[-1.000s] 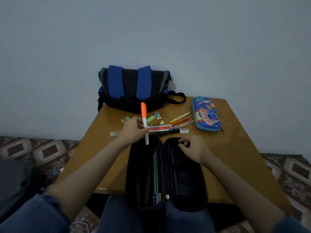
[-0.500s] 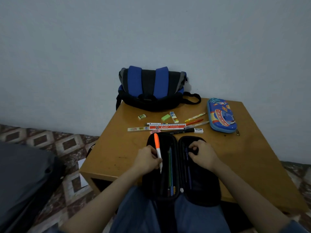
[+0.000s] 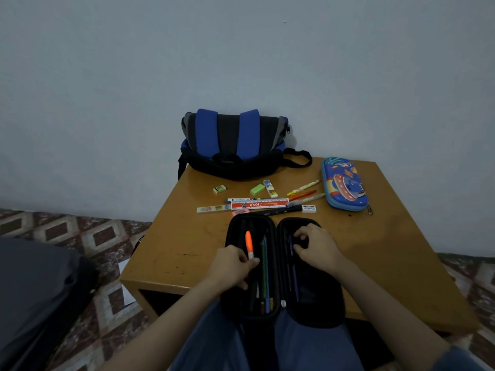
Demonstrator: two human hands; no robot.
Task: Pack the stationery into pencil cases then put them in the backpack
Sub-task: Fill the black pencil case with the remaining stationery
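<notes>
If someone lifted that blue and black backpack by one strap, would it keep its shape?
Probably not: the backpack slumps against the wall, so it looks soft and would likely sag. Its flattened form hints at little inside, so perhaps light. The loose strap lying on the table may dangle and catch things.

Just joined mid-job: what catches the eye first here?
An open black pencil case sits at the near edge of the table; the left hand pinches an orange marker in its left half, the right hand rests curled in the right half. Behind lie a red ruler and loose pens, then a blue-and-black backpack against the wall and a closed blue rocket-print case to its right.
</notes>
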